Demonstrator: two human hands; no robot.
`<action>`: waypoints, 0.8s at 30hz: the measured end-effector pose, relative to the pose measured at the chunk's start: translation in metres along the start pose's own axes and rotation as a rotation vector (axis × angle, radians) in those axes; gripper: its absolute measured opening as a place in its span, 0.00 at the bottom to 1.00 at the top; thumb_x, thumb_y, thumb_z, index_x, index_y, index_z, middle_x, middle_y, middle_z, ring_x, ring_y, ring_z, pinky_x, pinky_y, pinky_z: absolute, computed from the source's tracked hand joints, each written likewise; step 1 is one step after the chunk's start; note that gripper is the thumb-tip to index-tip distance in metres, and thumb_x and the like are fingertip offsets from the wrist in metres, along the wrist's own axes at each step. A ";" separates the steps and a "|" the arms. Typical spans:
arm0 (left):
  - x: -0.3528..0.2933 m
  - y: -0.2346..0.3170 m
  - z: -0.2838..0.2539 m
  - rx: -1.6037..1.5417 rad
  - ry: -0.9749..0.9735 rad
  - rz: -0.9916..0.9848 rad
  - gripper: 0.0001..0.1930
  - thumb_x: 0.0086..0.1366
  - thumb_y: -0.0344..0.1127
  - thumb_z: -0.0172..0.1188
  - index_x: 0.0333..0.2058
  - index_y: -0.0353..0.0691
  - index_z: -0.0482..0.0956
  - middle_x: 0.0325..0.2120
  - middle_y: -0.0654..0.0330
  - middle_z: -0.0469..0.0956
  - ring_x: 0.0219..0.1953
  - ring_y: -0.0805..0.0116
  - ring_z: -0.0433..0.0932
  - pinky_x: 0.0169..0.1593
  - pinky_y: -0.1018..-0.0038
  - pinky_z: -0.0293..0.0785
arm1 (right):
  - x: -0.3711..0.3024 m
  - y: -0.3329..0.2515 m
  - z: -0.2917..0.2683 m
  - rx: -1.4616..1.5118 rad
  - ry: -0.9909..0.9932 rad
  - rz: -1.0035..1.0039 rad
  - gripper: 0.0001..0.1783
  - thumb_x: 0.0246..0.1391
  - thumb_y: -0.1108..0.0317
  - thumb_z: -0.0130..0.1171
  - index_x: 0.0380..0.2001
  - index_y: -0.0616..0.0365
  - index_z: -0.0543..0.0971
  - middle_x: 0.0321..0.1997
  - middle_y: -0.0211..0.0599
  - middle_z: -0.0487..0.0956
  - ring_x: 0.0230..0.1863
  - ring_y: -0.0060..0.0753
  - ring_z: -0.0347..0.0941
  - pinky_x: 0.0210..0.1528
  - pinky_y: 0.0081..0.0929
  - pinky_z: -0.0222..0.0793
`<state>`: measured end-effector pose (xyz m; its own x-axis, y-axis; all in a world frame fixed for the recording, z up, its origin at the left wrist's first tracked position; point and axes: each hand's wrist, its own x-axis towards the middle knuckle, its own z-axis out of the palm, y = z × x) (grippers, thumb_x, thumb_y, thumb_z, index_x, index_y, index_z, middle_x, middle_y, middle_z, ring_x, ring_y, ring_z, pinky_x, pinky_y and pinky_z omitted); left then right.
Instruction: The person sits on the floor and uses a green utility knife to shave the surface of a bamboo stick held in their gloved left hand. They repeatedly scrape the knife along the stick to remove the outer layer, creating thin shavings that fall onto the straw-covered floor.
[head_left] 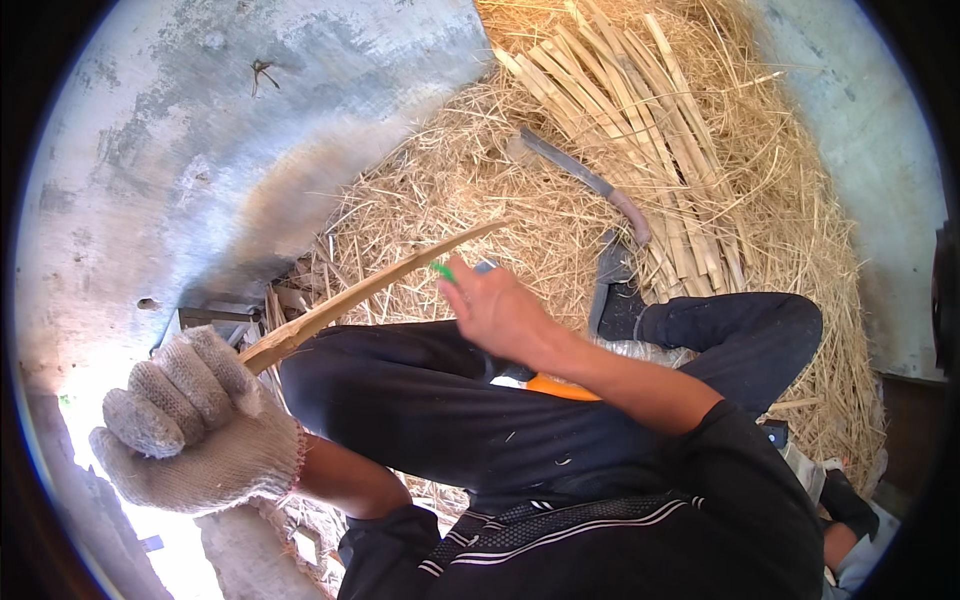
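Observation:
My left hand (195, 425), in a knitted off-white glove, is closed around the thick end of a long bamboo strip (365, 290). The strip slants up and away to the right over my left leg, its far end thin and tapered. Bare and closed, my right hand (505, 315) sits just below the strip's far half. A bright green bit (442, 271) of a small tool pokes out by the thumb, and a blue-grey piece shows above the knuckles. My fingers hide the rest of it, so its kind cannot be made out.
Straw and shavings (430, 190) cover the floor. A machete (570, 160) with a brown handle lies beyond my right hand, beside a pile of split strips (640, 120). Scuffed grey walls stand left and right. Part of another person (850, 510) shows at lower right.

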<state>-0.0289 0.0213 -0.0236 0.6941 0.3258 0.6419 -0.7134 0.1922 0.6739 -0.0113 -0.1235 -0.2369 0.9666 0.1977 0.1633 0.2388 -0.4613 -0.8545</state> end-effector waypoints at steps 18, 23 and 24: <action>0.003 -0.004 0.011 -0.062 -0.069 0.003 0.21 0.64 0.40 0.42 0.10 0.50 0.57 0.04 0.70 0.46 0.05 0.79 0.41 0.08 0.80 0.48 | 0.013 0.096 0.031 -0.205 0.063 0.167 0.14 0.64 0.63 0.48 0.40 0.66 0.70 0.13 0.55 0.72 0.17 0.57 0.73 0.23 0.48 0.71; 0.005 -0.003 0.009 -0.068 -0.108 0.016 0.23 0.65 0.42 0.41 0.09 0.50 0.58 0.04 0.70 0.48 0.05 0.79 0.42 0.06 0.80 0.48 | 0.009 0.038 0.013 -0.115 -0.050 0.087 0.16 0.64 0.64 0.46 0.43 0.69 0.71 0.20 0.54 0.77 0.24 0.58 0.77 0.26 0.48 0.73; 0.006 -0.004 0.011 -0.040 -0.092 0.009 0.24 0.66 0.44 0.41 0.09 0.50 0.57 0.03 0.69 0.49 0.04 0.79 0.44 0.05 0.79 0.49 | 0.013 0.064 0.016 -0.164 -0.090 0.169 0.17 0.64 0.63 0.44 0.45 0.69 0.71 0.21 0.54 0.77 0.25 0.57 0.78 0.27 0.47 0.74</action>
<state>-0.0205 0.0124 -0.0183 0.6925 0.2420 0.6796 -0.7214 0.2272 0.6542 0.0153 -0.1359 -0.2972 0.9836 0.1787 -0.0254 0.0940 -0.6273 -0.7731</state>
